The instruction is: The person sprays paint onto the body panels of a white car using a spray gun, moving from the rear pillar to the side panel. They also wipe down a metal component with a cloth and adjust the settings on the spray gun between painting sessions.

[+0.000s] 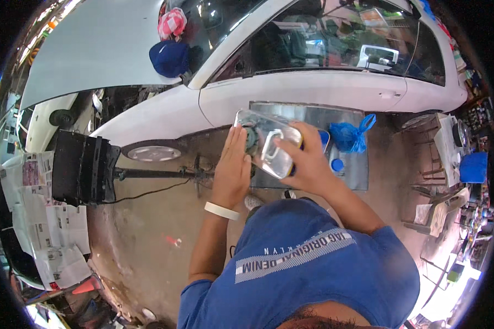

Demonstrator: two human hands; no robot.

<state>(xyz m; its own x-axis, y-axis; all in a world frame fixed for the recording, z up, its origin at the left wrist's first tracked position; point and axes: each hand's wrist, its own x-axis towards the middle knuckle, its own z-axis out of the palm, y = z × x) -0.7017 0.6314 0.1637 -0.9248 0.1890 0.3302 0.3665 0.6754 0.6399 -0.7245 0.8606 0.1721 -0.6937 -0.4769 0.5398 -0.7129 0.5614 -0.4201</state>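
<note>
Head view suggests the handling is midway: the clear container (269, 147) appears raised over the desk (354, 178), not set down; what is finished cannot be told. It lies between both hands: the right hand (311, 160) clamps its right end; the left hand (233, 164), fingers straight and together, rests flat against its left side.

Right hand (308, 159) holding clear container (264, 140), car (324, 90)
</note>
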